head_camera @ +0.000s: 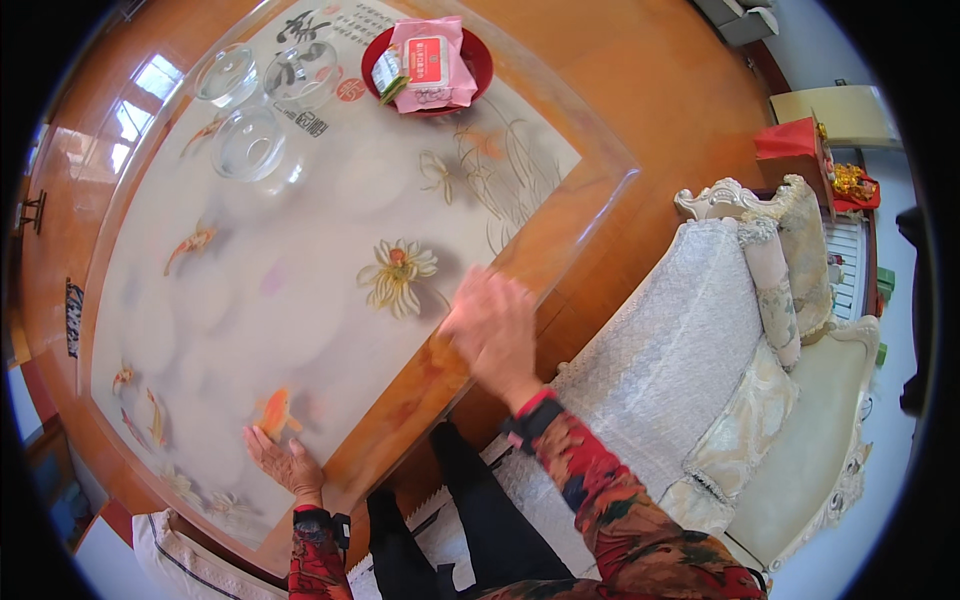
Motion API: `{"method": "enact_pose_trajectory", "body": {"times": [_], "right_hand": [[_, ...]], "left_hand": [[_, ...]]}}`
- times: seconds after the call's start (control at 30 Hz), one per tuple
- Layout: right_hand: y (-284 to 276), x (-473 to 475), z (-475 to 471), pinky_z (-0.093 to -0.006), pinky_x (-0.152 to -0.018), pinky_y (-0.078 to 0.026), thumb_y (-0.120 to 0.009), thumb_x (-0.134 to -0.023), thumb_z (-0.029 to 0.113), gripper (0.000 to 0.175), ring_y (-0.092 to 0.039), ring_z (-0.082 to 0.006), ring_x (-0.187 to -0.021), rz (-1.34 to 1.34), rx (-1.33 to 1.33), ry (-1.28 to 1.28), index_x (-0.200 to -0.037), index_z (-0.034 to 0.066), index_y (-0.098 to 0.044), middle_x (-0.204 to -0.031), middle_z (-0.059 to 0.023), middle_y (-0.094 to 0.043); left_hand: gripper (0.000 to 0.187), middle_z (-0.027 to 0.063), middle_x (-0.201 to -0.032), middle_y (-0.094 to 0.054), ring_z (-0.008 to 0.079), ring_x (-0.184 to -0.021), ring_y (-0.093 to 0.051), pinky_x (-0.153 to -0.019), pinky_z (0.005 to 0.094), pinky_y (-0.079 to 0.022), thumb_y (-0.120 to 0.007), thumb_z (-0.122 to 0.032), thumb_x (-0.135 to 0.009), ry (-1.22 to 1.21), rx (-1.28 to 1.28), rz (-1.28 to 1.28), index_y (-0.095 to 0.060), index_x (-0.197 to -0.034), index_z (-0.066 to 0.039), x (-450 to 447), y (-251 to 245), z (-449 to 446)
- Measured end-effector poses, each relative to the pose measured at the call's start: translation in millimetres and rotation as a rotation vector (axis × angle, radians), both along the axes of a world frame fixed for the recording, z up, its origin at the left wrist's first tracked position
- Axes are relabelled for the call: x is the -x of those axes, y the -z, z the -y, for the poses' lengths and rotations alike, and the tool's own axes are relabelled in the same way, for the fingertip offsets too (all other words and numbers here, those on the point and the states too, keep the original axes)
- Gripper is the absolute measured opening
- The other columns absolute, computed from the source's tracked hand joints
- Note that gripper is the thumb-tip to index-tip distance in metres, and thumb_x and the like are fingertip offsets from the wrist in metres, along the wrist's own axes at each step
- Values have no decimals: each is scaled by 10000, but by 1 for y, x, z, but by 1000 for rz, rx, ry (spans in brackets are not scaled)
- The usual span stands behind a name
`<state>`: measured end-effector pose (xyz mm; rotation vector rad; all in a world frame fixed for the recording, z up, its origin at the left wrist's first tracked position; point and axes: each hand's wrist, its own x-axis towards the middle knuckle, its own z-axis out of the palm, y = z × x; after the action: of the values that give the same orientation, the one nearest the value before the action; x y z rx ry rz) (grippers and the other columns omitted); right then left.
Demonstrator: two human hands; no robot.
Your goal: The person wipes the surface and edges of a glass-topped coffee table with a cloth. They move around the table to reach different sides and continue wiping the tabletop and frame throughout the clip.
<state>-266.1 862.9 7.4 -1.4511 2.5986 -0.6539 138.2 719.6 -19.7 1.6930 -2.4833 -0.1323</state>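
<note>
A table with a clear cover [300, 315] over a printed koi and flower picture lies before me. My left hand [287, 461] rests on it at the bottom left, fingers apart and empty, beside a printed orange fish. Over the near right edge is my right hand [493, 326], blurred; whether its fingers are closed or hold anything cannot be told. Three clear glass bowls, one at the left [226, 75], one at the right [300, 75] and one nearer [249, 144], stand at the upper left. A red bowl [484, 64] at the top holds a pink wipes pack [427, 67] and a small green-and-white packet [388, 73].
A sofa with a pale woven cover [660, 322] and cushions [772, 292] stands along the right. A white-covered seat [195, 562] is at the lower left. Beyond the sofa are a red-topped box [787, 142] and a white radiator [846, 266]. My legs are beside the table's near edge.
</note>
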Motion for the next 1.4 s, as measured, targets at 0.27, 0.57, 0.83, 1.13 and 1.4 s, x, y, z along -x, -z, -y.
{"method": "enact_pose_trajectory", "body": {"times": [0.27, 0.57, 0.83, 1.13, 1.4], "right_hand": [[51, 272, 8, -579, -1206, -189, -562, -961, 477, 667, -243, -469, -1467, -333, -148, 389, -1541, 204, -381, -1594, -226, -297], [49, 270, 41, -593, -1194, -188, -549, -967, 481, 624, -242, -438, -1478, -316, -106, 397, -1524, 256, -385, -1611, -164, -310], [-31, -33, 97, -500, -847, -411, -561, -880, 202, 161, -526, -343, -1024, -14, 117, -435, -1017, 155, -632, -1101, -122, -548], [-14, 135, 101, -499, -949, -412, -506, -980, 271, 218, -527, -372, -1126, 162, -210, -104, -1101, 150, -641, -1165, -113, -601], [58, 172, 146, -555, -1080, -329, -631, -868, 365, 425, -430, -355, -1333, -486, 90, 54, -1247, 175, -600, -1450, -98, -467]], "left_hand": [[734, 220, -1618, -257, 385, -1503, -235, -1233, 521, -160, -501, -199, -886, 8, 12, 10, -265, -1557, -17, 0, 1, 0], [716, 220, -1623, -241, 414, -1494, -233, -1228, 531, -154, -463, -255, -919, 43, 10, -5, -257, -1561, -13, 0, -6, 0], [790, 217, -1619, -251, 388, -1513, -219, -1235, 540, -126, -536, -207, -846, 8, -12, -16, -250, -1559, -20, 3, -7, -1], [767, 220, -1614, -264, 383, -1510, -229, -1236, 536, -127, -530, -210, -860, -18, -46, -33, -265, -1552, -11, 4, -11, 1], [779, 224, -1607, -270, 389, -1510, -227, -1233, 541, -141, -562, -202, -850, -12, -42, -61, -271, -1546, -8, 7, -14, 1]]}}
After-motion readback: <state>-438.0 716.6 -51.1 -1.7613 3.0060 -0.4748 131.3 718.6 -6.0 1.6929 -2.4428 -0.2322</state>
